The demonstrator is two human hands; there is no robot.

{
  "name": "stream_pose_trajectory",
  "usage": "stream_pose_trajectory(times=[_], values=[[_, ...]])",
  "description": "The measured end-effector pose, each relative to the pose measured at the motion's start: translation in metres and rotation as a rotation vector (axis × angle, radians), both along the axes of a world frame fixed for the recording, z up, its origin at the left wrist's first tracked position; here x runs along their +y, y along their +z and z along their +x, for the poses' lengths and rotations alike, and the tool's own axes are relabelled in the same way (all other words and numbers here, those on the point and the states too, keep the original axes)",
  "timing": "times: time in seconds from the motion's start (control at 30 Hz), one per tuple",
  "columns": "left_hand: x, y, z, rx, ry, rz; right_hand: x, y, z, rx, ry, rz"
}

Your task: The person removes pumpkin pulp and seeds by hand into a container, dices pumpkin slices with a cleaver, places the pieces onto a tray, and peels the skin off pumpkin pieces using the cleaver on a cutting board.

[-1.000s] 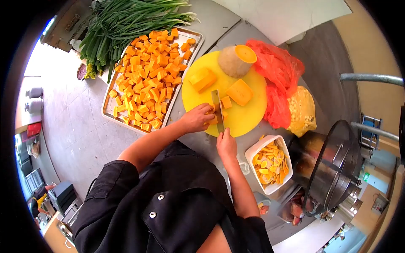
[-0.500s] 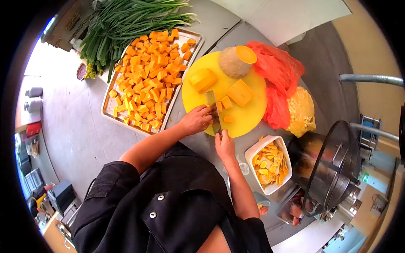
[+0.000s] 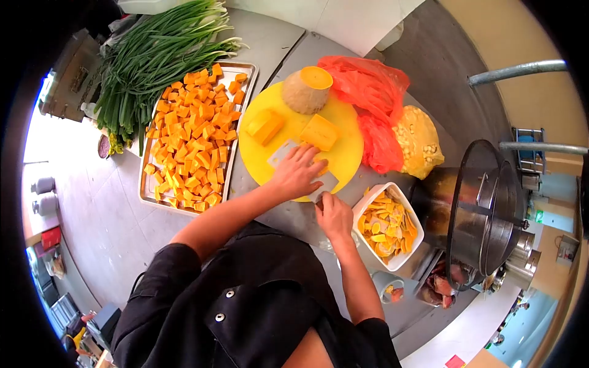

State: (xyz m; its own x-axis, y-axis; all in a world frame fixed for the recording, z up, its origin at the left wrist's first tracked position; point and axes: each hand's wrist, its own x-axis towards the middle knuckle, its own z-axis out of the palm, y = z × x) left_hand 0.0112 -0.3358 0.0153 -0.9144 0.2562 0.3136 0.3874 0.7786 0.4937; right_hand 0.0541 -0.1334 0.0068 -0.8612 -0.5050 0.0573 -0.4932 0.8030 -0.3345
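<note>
My right hand (image 3: 335, 216) is wrapped round the handle of a broad-bladed kitchen knife (image 3: 328, 183). The blade lies tilted flat, low over the yellow round cutting board (image 3: 350, 153). Across the blade reaches my left hand (image 3: 297, 173), fingers stretched and apart. A bit of cut orange pumpkin shows beside its fingertips; anything under the palm is hidden. Beyond the hands, a peeled pumpkin block (image 3: 319, 132) and a rounded pumpkin chunk (image 3: 265, 126) rest on the board. An unpeeled pumpkin piece (image 3: 305, 92) stands at its far edge.
Left of the board, a metal tray (image 3: 240, 116) holds many pumpkin cubes (image 3: 196, 132), with green onions (image 3: 159, 58) behind. To the right are a red plastic bag (image 3: 377, 110), a yellow bag (image 3: 419, 144), a white tub (image 3: 402, 262) of peelings and a large dark pot (image 3: 485, 208).
The knife has turned from edge-down to nearly flat. My left hand has opened from a curled grip and spread over the blade. The whole view has shifted slightly.
</note>
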Motion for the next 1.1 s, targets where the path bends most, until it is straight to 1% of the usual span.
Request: stream_pose_trajectory(times=[0.03,0.07,0.1,0.13,0.2,0.3,0.33,0.4,0.43,0.47,0.5,0.53,0.57,0.6,0.7,0.77,0.8,0.9,1.0,1.03,1.1], values=[[0.000,-0.012,-0.011,0.014,-0.031,-0.070,0.000,0.005,0.005,0.008,0.030,0.023],[0.002,-0.035,-0.022,0.028,-0.061,-0.139,0.002,0.008,0.011,0.014,0.062,0.047],[0.002,-0.053,-0.033,0.039,-0.092,-0.208,0.008,0.010,0.020,-0.027,0.065,0.086],[-0.009,-0.056,-0.043,0.009,-0.123,-0.312,0.016,0.015,0.033,-0.062,0.025,0.060],[-0.027,-0.060,-0.055,-0.313,-0.220,-0.192,0.033,0.029,0.061,-0.133,-0.054,0.011],[-0.051,-0.077,-0.045,-0.421,-0.169,0.102,0.047,0.034,0.094,-0.186,-0.269,-0.266],[-0.059,-0.084,-0.036,-0.392,-0.200,0.139,0.053,0.019,0.103,-0.387,-0.463,-0.501],[-0.063,-0.094,-0.020,-0.328,-0.256,0.217,0.067,-0.041,0.113,-0.786,-0.844,-0.965],[-0.058,-0.091,-0.012,-0.286,-0.254,0.131,0.064,-0.059,0.110,-0.792,-0.838,-1.178],[-0.054,-0.086,-0.001,-0.246,-0.248,0.042,0.065,-0.075,0.107,-0.823,-0.848,-1.161],[-0.050,-0.082,0.010,-0.209,-0.237,-0.048,0.065,-0.099,0.107,-0.853,-0.893,-1.217],[-0.043,-0.080,0.014,-0.226,-0.193,-0.091,0.057,-0.108,0.104,-0.885,-0.934,-1.271],[-0.032,-0.078,0.014,-0.244,-0.147,-0.135,0.049,-0.116,0.102,-0.900,-0.967,-1.251],[-0.024,-0.077,0.010,-0.261,-0.105,-0.180,0.042,-0.128,0.097,-0.854,-0.920,-1.206],[-0.012,-0.083,0.007,-0.233,-0.055,-0.117,0.002,-0.122,0.077,-0.827,-0.874,-1.108],[-0.011,-0.088,0.008,-0.172,-0.027,-0.040,-0.024,-0.119,0.065,-0.839,-0.758,-1.040],[-0.013,-0.091,0.008,-0.140,0.002,0.007,-0.038,-0.112,0.062,-0.830,-0.712,-0.986],[-0.021,-0.092,0.012,-0.058,0.103,0.110,-0.063,-0.102,0.059,-0.849,-0.675,-0.982],[-0.036,-0.096,0.020,0.034,0.210,0.225,-0.062,-0.093,0.052,-0.915,-0.614,-0.917],[-0.043,-0.086,0.023,0.060,0.250,0.237,-0.069,-0.079,0.047,-0.924,-0.591,-0.899],[-0.071,-0.071,0.025,0.103,0.344,0.231,-0.089,-0.055,0.032,-0.927,-0.454,-0.853]])
